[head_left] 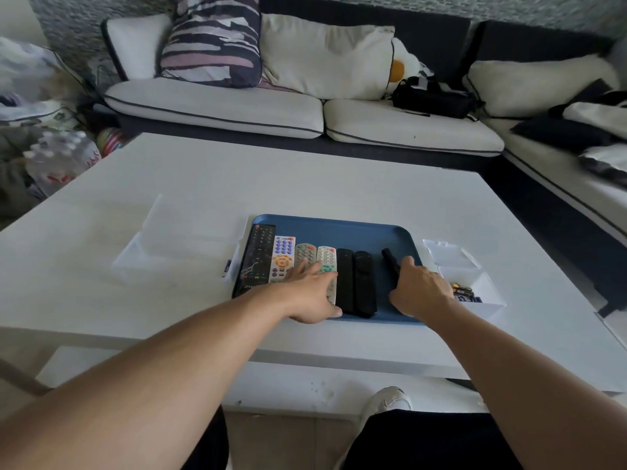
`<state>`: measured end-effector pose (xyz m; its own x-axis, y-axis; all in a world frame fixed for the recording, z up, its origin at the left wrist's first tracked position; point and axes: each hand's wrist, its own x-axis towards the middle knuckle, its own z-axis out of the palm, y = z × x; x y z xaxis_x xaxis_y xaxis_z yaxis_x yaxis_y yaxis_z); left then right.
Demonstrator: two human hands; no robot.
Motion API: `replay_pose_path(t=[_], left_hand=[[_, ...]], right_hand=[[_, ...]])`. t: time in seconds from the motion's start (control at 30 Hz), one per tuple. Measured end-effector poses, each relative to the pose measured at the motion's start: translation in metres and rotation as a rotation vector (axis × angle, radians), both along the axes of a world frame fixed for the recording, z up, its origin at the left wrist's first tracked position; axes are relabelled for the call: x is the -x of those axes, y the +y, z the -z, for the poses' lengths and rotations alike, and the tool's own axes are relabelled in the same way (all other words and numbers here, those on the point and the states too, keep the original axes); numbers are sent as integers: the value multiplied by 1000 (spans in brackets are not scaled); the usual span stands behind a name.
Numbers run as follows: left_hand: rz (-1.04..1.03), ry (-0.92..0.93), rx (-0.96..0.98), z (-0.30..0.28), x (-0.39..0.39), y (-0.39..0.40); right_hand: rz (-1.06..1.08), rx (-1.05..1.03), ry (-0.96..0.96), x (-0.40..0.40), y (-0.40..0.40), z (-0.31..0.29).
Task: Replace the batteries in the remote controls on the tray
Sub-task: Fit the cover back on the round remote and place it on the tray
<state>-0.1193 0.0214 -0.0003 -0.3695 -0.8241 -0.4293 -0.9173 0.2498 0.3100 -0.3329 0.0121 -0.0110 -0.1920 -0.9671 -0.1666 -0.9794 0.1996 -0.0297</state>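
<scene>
Tray: a blue tray (339, 228) lay near the front edge of a white table (305, 184), straight before the person, so both hands could reach it.
Remotes: seven remote controls lay on the tray. From the left there were a long black remote (258, 252), a white remote with blue and orange buttons (282, 256), a grey remote (305, 253), a white remote with a green pad (326, 257), then two plain black remotes (344, 279) (364, 283). These six lay side by side, buttons up, probably to be taken one after another. The seventh, a slim black remote (390, 257), lay apart and tilted.
Left hand: the left hand (314, 293) lay flat on the near ends of the grey and white remotes, fingers stretched and holding nothing. I judge it steadied the row.
Right hand: the right hand (420, 290) covered the near end of the slim black remote, fingers curved down around it. It seemed to grasp it, though the palm side was hidden.
Batteries: a small clear box (488, 293) stood just right of the tray, with batteries (463, 291) in it, close to the right hand for easy picking.
Other container: a bigger clear box (176, 256) stood just left of the tray; what was inside I could not tell.
Stage: no battery cover looked open yet, so the work seemed to be at its beginning, with the slim remote the likely first choice.
</scene>
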Motion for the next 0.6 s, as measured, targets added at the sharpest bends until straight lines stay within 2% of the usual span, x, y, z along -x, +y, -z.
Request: replay_pose_path(t=[0.17, 0.23, 0.3, 0.33, 0.37, 0.43, 0.47, 0.6], left_hand=[[-45, 142, 63, -5, -3, -1], [-102, 227, 114, -6, -2, -4], [-242, 386, 118, -8, -1, -6], [-328, 500, 95, -10, 0, -8], [-406, 625, 64, -14, 1, -10], [-528, 885, 5, -24, 1, -11], [-574, 1002, -7, -28, -1, -11], [-718, 1317, 72, -35, -12, -10]], right_hand=[[127, -3, -142, 7, -8, -4], [124, 89, -164, 4, -9, -13], [47, 253, -224, -4, -9, -28], [-7, 322, -332, -12, -8, -37], [-45, 359, -525, -21, -5, -47], [-57, 305, -981, -41, 3, -62], [-51, 261, -1133, -49, 7, -68], [74, 199, -1406, -69, 9, -80]])
